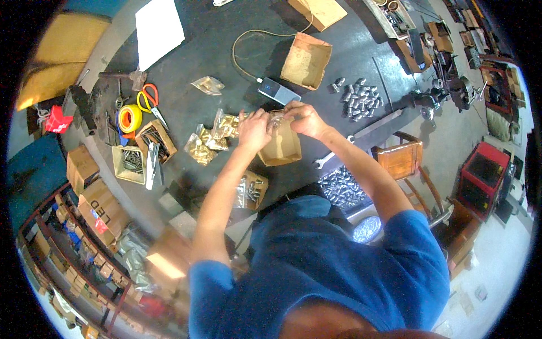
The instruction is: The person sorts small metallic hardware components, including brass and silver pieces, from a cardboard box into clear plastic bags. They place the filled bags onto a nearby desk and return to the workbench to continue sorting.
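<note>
My left hand [254, 129] and my right hand [302, 117] meet above a small open cardboard box [280, 148] on the dark table [209, 56]. Both hands pinch a small clear plastic bag [275, 120] with small parts inside, held just over the box. To the left of my left hand lie several clear bags of brass-coloured parts [210, 141].
A pile of silver metal fittings [359, 97] lies at the right, a wrench [334, 153] near the table edge, a phone on a cable [278, 91], another open box [306, 61], scissors [150, 99], yellow tape [130, 118], trays of screws [131, 163] and a wooden chair [402, 159].
</note>
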Tool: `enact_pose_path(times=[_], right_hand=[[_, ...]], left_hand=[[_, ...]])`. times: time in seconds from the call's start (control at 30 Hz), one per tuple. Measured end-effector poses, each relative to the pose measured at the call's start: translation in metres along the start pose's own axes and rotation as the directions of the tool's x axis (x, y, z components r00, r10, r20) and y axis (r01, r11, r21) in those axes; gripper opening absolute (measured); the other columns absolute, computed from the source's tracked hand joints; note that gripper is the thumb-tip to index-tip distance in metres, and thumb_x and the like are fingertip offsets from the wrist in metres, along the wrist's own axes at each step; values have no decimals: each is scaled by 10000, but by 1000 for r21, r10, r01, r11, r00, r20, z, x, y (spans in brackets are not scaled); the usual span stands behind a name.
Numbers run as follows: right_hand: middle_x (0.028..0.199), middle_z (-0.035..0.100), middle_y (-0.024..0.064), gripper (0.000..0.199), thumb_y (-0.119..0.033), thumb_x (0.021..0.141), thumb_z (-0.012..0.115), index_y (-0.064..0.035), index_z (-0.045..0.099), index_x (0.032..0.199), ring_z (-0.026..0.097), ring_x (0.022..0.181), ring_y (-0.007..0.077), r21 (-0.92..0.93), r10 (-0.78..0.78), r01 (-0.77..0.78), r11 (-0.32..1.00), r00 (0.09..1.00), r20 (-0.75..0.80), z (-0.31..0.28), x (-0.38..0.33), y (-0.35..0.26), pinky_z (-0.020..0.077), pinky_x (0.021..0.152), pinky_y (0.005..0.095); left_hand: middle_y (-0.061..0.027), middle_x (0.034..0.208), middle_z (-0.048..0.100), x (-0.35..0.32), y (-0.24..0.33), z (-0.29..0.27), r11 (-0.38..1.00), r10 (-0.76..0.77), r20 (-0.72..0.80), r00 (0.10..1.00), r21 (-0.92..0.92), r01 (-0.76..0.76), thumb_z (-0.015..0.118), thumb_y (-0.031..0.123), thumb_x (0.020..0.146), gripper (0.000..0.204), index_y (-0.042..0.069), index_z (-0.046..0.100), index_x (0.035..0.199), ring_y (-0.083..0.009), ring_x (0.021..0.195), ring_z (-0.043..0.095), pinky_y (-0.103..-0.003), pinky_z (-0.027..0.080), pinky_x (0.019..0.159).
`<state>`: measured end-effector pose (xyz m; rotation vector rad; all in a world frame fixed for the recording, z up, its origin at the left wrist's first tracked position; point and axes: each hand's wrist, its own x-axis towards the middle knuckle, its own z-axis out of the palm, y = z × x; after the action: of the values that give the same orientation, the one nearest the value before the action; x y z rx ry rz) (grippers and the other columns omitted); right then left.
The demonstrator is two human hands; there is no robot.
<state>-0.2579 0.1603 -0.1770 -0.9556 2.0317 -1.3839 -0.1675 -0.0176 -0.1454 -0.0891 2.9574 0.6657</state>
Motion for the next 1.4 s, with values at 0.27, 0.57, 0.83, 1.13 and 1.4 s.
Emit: enact_pose_path(times=[0.27,0.57,0.83,1.13,1.4], right_hand=[[936,607,115,279,48,587,544,-4,663,834,588,886,261,11,29,-29,1000,1000,-10,1,0,0,475,772,316],[926,614,121,259,37,593,542,6,668,817,598,871,258,66,80,-77,995,995,-57,-2,-4,2,477,768,307],[891,621,114,233,39,581,558,-23,672,776,594,843,261,88,-1,8,996,996,-85,-1,-4,-2,482,761,319],[886,603,97,233,47,546,564,-32,657,745,562,872,281,-54,-101,97,994,993,-64,2,-3,0,466,780,348],[849,591,97,182,28,552,591,-24,640,719,556,832,287,-111,-180,169,979,978,-104,4,0,-7,466,743,356]], left_hand=[[-101,820,564,4,-2,14,1000,-5,15,1000,-10,5,581,151,760,87,71,609,781,-278,873,574,-495,309,964],[-74,888,567,10,4,6,1000,-22,34,999,-21,22,604,214,767,168,93,632,880,-263,917,569,-526,297,969],[-63,838,572,18,9,15,998,19,34,999,-54,-17,606,191,755,121,119,656,838,-243,905,569,-538,302,963],[-60,797,570,23,13,18,993,49,12,999,-105,-48,608,170,735,84,109,646,778,-248,870,572,-511,317,961],[-59,729,557,27,13,21,990,86,-5,996,-110,-86,605,126,686,50,96,630,717,-255,805,581,-492,335,944]])
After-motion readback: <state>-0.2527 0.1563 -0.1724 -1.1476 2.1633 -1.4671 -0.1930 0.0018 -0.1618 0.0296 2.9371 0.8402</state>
